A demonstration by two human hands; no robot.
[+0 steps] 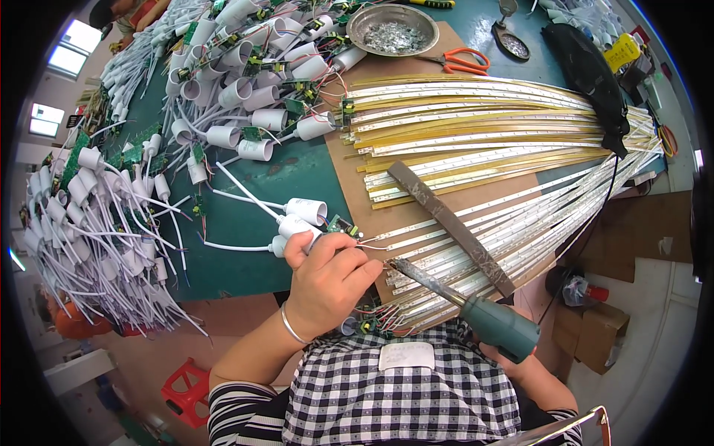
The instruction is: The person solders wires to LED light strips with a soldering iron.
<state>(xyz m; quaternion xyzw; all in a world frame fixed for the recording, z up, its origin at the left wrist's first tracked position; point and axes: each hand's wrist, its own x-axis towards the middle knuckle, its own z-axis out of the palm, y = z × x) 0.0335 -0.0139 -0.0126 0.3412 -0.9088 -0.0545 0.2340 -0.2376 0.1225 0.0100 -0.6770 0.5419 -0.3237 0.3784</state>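
Head cam: w/ L hand point(327, 286) curled by thin wires point(374, 247) (can't tell if pinching), R hand point(509, 363) wrapped round iron point(500, 327), hold tip point(399, 264) steady.

Lamp caps point(307, 209) smooth plastic; soldering iron handle point(497, 327) plastic, shaft point(431, 282) rough metal.

- Wired sockets point(235, 92) are heaped along the left and back-left of the worktop point(238, 275).
- LED strips point(476, 141) are fanned across a board point(353, 189) at right, with a bar point(451, 229) laid over them.
- Scissors point(466, 62) and a bowl point(357, 30) are placed behind the strips.
- A stool point(184, 399) is set on the floor, left of the worker.
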